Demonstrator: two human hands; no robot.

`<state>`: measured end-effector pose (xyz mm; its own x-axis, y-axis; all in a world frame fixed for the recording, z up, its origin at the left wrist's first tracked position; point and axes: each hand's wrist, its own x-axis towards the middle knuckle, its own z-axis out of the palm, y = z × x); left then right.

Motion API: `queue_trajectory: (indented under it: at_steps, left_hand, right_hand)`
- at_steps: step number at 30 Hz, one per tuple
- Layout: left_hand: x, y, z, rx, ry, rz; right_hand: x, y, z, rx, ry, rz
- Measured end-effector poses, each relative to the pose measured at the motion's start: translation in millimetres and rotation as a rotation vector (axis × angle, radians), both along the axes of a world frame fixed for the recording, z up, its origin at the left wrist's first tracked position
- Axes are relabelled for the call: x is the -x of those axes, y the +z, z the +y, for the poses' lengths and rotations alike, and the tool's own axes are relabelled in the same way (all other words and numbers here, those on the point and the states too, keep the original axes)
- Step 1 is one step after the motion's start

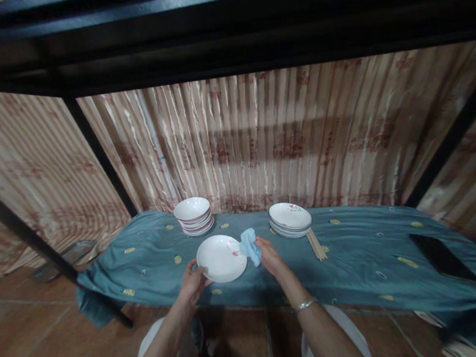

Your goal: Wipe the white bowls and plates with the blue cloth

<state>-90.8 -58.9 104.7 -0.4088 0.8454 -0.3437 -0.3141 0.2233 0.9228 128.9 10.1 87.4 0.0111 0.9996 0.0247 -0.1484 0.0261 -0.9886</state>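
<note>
My left hand (193, 283) grips the lower left rim of a white plate (220, 260) with a small red flower print, tilted a little toward me. In my right hand (268, 253) is a crumpled light blue cloth (250, 246), held at the plate's right edge. Behind the plate, to the left, stands a stack of white bowls (193, 210) with red bands. A stack of white flowered plates (290, 218) sits to the right, beyond my right hand. Some wooden chopsticks (316, 245) lie just beside that stack.
A blue-green patterned cloth (364, 245) covers the low surface. A dark flat phone-like object (444, 256) lies at the right. Black metal posts (100, 154) and an overhead black frame (225, 35) surround the space. A pleated curtain (235, 145) hangs behind.
</note>
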Motion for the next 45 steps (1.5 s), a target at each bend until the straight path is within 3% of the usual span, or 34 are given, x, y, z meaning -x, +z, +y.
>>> queue_trajectory:
  at_steps: [3,6,9,13,20,28,35,45]
  left_hand:
    - [-28.5,-3.2,2.5,0.013,-0.051,-0.105]
    - [-53.3,-8.0,9.8,0.010,-0.074,-0.157]
    - [-65.0,-12.1,18.8,0.011,-0.086,-0.189]
    - [-60.6,-17.5,27.3,0.022,-0.130,-0.211]
    - [-50.4,-31.7,32.1,0.003,-0.212,-0.254]
    - [-52.1,-41.5,33.1,-0.035,-0.203,-0.239]
    - [-53.1,-36.6,30.4,-0.078,-0.245,-0.193]
    - [-57.5,-37.1,28.0,-0.133,-0.277,-0.128]
  right_hand:
    - [-5.6,2.1,1.3,-0.020,-0.025,-0.192]
    - [-13.5,0.2,-1.9,-0.150,-0.059,-0.533]
    - [-18.7,-6.3,-10.3,-0.236,0.142,-0.761]
    - [-18.3,-10.7,-25.9,-0.325,0.434,-0.891]
    - [4.3,1.0,-44.1,-0.450,0.620,-0.884]
    - [36.1,-4.4,-24.9,-0.353,0.540,-0.923]
    - [36.7,-3.9,3.8,-0.393,0.321,-0.919]
    - [6.7,-2.4,10.2,-0.418,0.161,-1.347]
